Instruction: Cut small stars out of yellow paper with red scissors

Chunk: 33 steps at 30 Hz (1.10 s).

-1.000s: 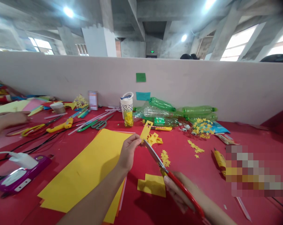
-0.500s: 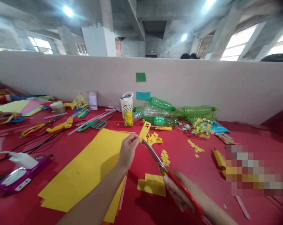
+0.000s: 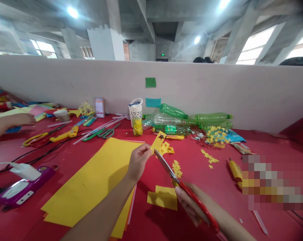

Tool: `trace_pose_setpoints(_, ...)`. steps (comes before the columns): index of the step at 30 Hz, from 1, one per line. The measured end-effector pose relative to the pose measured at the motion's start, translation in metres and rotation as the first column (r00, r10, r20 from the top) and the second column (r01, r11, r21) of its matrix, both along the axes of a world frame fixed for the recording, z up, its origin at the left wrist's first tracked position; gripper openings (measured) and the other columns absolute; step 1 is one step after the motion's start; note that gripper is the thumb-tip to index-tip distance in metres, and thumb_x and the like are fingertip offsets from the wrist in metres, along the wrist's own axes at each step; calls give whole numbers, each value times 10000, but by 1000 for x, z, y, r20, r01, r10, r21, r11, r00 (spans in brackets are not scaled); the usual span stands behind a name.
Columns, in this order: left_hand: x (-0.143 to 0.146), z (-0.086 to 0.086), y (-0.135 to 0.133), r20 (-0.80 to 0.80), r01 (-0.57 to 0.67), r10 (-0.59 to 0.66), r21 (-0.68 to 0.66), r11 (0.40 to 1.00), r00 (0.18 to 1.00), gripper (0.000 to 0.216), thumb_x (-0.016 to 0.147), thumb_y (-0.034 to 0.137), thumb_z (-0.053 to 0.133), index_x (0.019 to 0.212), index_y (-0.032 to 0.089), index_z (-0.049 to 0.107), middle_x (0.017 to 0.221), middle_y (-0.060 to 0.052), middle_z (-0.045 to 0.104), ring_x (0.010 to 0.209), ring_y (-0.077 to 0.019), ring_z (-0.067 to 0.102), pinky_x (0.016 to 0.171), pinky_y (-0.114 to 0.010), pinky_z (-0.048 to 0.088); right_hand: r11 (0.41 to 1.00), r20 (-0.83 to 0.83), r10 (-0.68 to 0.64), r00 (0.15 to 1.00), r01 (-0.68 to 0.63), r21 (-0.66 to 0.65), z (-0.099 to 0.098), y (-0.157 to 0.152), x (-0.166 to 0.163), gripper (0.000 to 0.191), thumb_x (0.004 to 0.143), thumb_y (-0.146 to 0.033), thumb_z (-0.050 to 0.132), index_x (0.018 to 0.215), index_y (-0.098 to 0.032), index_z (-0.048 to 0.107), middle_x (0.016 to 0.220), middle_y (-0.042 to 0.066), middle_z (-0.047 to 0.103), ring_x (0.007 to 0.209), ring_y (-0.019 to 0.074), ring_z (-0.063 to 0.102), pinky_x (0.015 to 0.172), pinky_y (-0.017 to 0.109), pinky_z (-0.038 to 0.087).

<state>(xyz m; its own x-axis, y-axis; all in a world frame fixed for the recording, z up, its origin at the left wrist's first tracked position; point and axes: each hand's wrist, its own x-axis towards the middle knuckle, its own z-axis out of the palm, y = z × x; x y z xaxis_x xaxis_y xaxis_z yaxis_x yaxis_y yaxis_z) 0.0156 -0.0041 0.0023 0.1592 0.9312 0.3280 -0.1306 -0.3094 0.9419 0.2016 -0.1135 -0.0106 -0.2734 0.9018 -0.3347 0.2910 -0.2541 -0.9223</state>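
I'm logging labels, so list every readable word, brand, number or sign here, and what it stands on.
No text reads clearly.
White cylindrical tumbler, black markings: too blurred to read.
Green-and-white label on the transparent green plastic bottle: too small.
Small glowing green sign in the background: too small.
Upright rectangular screen: pixelated.

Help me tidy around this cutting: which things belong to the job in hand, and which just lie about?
Seemingly the job's:
yellow strip, in the left hand
red-handled scissors, in the right hand
loose stars
small yellow pieces

Seemingly just lying about:
plastic bottles
purple power strip
yellow glue guns
patterned cup
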Motion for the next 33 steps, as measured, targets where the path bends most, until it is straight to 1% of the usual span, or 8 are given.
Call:
trace_pose_setpoints(8, 1, -3, 1, 10, 49, -50, 30, 998, 999, 185, 773, 161, 496, 590, 170, 468, 640, 25, 409, 637, -114, 370, 616, -231, 313, 1000, -8, -7, 1000, 7, -4, -5, 1, 1, 398, 832, -547, 465, 665, -189, 414, 372, -110, 363, 282, 44, 385, 312, 132, 291)
trace_pose_setpoints(14, 1, -3, 1, -8, 102, -101, 42, 994, 995, 183, 761, 142, 491, 580, 165, 481, 649, 18, 441, 661, -117, 397, 636, -230, 326, 999, -1, -38, 999, 38, -31, 1, 2, -1, 451, 793, -623, 460, 661, -194, 411, 366, -113, 356, 276, 42, 370, 310, 137, 309)
trace_pose_setpoints(17, 1, -3, 1, -8, 120, -120, 28, 992, 993, 179, 759, 145, 494, 581, 163, 486, 654, 14, 457, 659, -119, 406, 637, -234, 332, 998, -3, -46, 999, 46, -45, 6, 2, -3, 485, 773, -661, 445, 639, -197, 394, 370, -114, 341, 268, 40, 358, 301, 139, 308)
trace_pose_setpoints(21, 0, -3, 1, 9, 130, -130, 13, 991, 991, 179, 765, 149, 500, 586, 161, 497, 667, 11, 480, 663, -118, 422, 648, -235, 341, 999, 6, -40, 999, 40, -30, 8, 2, -3, 485, 775, -653, 451, 618, -200, 378, 359, -116, 321, 257, 38, 345, 293, 135, 294)
trace_pose_setpoints(23, 1, -3, 1, 25, 125, -125, -2, 992, 992, 178, 771, 163, 509, 594, 160, 511, 666, 12, 490, 663, -118, 433, 655, -235, 348, 999, -21, -40, 999, 40, -38, 6, 2, -2, 484, 773, -647, 461, 606, -204, 361, 360, -117, 309, 258, 38, 340, 295, 138, 303)
trace_pose_setpoints(26, 3, -3, 0, 49, 134, -132, -42, 990, 990, 164, 791, 207, 518, 644, 156, 571, 668, 3, 543, 686, -132, 484, 697, -249, 373, 997, -68, -61, 996, 57, -55, 0, 2, -2, 497, 761, -668, 453, 601, -210, 345, 373, -115, 301, 261, 43, 347, 289, 145, 315)
trace_pose_setpoints(30, 7, -5, -2, 37, 150, -147, -96, 984, 988, 160, 790, 242, 545, 694, 151, 635, 697, -13, 600, 745, -152, 530, 765, -264, 379, 991, -62, -133, 989, 131, -33, -5, 3, -5, 520, 728, -701, 462, 602, -205, 366, 388, -109, 320, 270, 40, 348, 290, 150, 331)
trace_pose_setpoints(33, 9, -8, -2, 80, 113, -104, -114, 987, 991, 146, 790, 248, 553, 709, 160, 636, 720, -10, 602, 773, -151, 526, 786, -266, 372, 989, -51, -145, 988, 144, -24, -5, 2, -5, 521, 715, -703, 481, 608, -204, 374, 382, -107, 325, 273, 39, 342, 289, 148, 305)
